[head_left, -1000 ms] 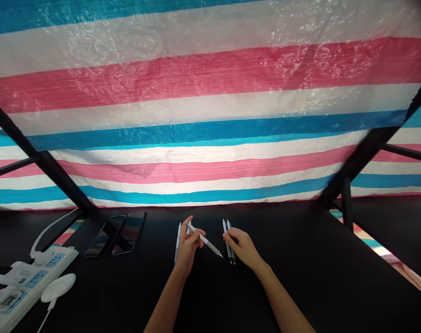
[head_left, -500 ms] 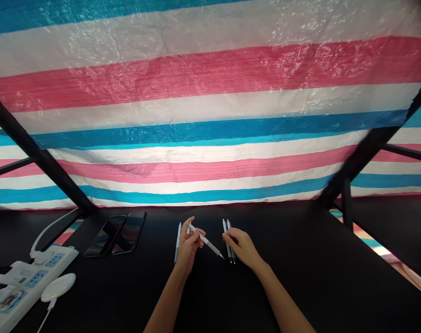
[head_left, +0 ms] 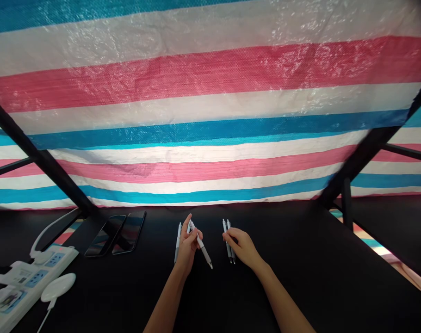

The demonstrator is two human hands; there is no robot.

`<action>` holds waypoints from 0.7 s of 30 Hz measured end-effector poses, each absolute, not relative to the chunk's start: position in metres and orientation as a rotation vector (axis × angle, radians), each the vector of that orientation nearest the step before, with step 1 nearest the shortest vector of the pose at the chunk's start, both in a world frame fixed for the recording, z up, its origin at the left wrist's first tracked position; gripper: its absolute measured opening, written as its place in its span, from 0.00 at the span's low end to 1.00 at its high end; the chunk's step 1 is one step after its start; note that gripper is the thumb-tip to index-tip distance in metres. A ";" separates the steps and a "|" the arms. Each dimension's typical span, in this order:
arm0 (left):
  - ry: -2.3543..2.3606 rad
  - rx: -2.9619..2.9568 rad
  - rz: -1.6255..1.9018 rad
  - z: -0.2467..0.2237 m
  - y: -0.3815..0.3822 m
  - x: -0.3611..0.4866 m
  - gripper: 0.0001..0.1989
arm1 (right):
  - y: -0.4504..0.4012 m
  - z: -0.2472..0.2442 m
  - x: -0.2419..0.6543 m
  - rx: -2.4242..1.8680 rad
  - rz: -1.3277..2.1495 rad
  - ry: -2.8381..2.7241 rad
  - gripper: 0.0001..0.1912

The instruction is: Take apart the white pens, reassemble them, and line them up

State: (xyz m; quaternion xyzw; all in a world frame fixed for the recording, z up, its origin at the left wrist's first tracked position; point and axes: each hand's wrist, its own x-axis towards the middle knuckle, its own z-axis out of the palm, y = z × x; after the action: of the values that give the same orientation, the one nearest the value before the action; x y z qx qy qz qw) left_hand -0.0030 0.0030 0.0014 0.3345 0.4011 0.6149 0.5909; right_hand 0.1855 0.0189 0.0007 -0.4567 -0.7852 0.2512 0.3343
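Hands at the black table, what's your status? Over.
Left hand: holding a white-and-grey pen, slanted. Right hand: at two pens lying side by side, contact unclear. Phones and power strip off left, apart from both hands.

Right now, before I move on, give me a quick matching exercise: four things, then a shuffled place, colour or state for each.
1. left hand
2. right hand
3. power strip
4. two phones

A. white, near the left edge of the view
B. fingers over a pair of pens
C. dark, lying next to each other
D. holding a slanted pen

Pairs: 1-D, 2-B, 3-A, 4-C
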 end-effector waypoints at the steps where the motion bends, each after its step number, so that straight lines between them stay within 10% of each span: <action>1: 0.925 0.791 1.415 0.000 0.004 -0.003 0.36 | 0.019 0.001 0.186 -1.194 0.655 -2.047 0.21; 21: 0.909 0.788 1.350 -0.004 0.006 -0.006 0.29 | 0.018 0.002 0.186 -1.187 0.673 -2.040 0.20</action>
State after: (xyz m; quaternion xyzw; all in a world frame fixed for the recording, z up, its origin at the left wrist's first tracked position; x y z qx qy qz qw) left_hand -0.0058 0.0058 -0.0041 0.3424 0.3952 0.5868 0.6182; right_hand 0.1856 0.0182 0.0024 -0.4553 -0.7825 0.2584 0.3371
